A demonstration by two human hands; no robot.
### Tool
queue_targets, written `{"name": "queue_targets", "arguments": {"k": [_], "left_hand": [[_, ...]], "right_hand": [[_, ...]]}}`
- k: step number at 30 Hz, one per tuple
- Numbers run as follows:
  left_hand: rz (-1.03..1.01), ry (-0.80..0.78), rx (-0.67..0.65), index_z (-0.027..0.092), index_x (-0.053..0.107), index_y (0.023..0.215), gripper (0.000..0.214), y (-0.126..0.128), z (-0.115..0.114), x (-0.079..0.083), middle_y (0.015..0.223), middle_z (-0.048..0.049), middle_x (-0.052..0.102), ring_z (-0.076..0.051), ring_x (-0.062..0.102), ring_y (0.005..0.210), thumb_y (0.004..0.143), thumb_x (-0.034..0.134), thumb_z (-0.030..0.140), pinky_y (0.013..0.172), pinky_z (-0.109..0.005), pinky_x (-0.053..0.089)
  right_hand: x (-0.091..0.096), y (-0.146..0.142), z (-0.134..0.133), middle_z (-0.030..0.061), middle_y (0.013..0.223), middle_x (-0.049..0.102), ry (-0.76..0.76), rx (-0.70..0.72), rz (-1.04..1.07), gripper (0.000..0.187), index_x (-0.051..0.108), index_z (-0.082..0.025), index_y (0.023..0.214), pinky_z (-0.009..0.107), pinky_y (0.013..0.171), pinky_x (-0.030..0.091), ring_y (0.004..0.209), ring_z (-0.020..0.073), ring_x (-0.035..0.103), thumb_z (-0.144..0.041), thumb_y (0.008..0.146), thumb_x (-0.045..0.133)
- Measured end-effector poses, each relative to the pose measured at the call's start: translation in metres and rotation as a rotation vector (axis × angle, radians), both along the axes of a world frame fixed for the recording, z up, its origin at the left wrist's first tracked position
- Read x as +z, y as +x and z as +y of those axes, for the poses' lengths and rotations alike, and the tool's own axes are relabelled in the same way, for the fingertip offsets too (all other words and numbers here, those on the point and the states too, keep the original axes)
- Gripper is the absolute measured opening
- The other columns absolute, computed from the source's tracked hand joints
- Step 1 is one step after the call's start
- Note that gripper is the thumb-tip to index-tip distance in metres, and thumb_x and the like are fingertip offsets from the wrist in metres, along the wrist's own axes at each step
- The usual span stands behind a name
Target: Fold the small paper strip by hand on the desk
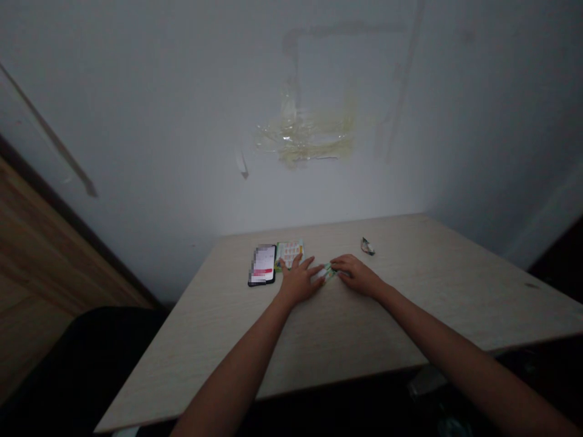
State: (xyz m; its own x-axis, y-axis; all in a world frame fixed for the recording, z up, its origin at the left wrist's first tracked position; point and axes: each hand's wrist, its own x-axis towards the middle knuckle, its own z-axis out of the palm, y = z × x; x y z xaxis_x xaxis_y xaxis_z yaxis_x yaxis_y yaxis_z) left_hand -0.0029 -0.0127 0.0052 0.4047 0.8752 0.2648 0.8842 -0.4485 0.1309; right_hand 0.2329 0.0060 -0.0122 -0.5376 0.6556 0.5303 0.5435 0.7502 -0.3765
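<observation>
My left hand (299,279) lies on the pale wooden table (410,303), fingers spread flat, its fingertips touching a small green and white paper piece (326,272). My right hand (357,272) rests on the other end of that piece, fingers curled together and pinching it against the table. Just behind my left hand lies a green printed sheet (290,249). A black phone (263,265) with a lit screen lies to the left of the sheet.
A small crumpled wrapper (367,246) lies at the back of the table, right of my hands. A white wall with old tape residue (310,136) rises behind the table. A dark chair (77,358) stands at the lower left.
</observation>
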Motion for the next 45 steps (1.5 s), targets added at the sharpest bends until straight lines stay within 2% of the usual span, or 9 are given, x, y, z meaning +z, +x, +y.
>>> {"name": "queue_targets", "arguments": {"k": [4,8,15,20,35,45], "left_hand": [[-0.012,0.000,0.017,0.050,0.057,0.127,0.038,0.000,0.001,0.000,0.150,0.0034,0.043,-0.036,0.025,0.142,0.089,0.051,0.052,0.103,-0.081,-0.001],[-0.044,0.014,0.002,0.051,0.064,0.117,0.031,0.000,0.002,0.001,0.147,0.0043,0.046,-0.034,0.026,0.142,0.090,0.054,0.040,0.104,-0.080,0.000],[-0.086,-0.025,-0.064,0.048,0.066,0.116,0.030,-0.003,0.002,0.003,0.146,0.0043,0.048,-0.036,0.026,0.141,0.087,0.058,0.050,0.104,-0.080,-0.005],[-0.089,-0.045,-0.070,0.048,0.064,0.117,0.031,-0.003,0.003,0.003,0.144,0.0045,0.050,-0.035,0.027,0.140,0.087,0.058,0.049,0.102,-0.081,-0.005],[-0.106,-0.014,-0.061,0.044,0.067,0.114,0.028,-0.001,0.000,0.004,0.139,0.0015,0.055,-0.033,0.032,0.137,0.088,0.058,0.048,0.106,-0.079,-0.001],[-0.144,-0.023,-0.065,0.039,0.074,0.102,0.020,-0.002,0.003,0.007,0.134,-0.0002,0.058,-0.031,0.036,0.135,0.086,0.063,0.045,0.109,-0.075,-0.003]], "right_hand": [[0.000,0.000,0.001,0.0105,0.110,0.068,0.014,-0.021,-0.068,0.032,0.071,-0.021,0.110,0.042,0.096,0.046,0.109,0.0231,0.058,-0.012,0.084,0.055],[0.006,-0.003,-0.003,0.0103,0.099,0.068,0.033,-0.034,-0.104,0.025,0.074,-0.019,0.100,0.040,0.091,0.046,0.102,0.0230,0.058,-0.012,0.084,0.056],[0.008,-0.007,-0.007,0.0109,0.097,0.064,0.041,-0.058,-0.134,0.017,0.074,-0.019,0.097,0.038,0.086,0.046,0.098,0.0236,0.057,-0.020,0.083,0.064],[0.004,-0.007,-0.005,0.0111,0.098,0.063,0.042,-0.075,-0.159,0.021,0.073,-0.019,0.104,0.037,0.086,0.046,0.098,0.0233,0.056,-0.024,0.085,0.065],[0.005,-0.007,-0.004,0.0114,0.095,0.064,0.043,-0.075,-0.142,0.016,0.077,-0.019,0.093,0.037,0.085,0.046,0.096,0.0228,0.057,-0.024,0.087,0.062],[0.006,-0.006,-0.003,0.0111,0.094,0.064,0.014,-0.051,-0.109,0.020,0.076,-0.018,0.089,0.037,0.085,0.046,0.095,0.0223,0.057,-0.026,0.091,0.058]]}}
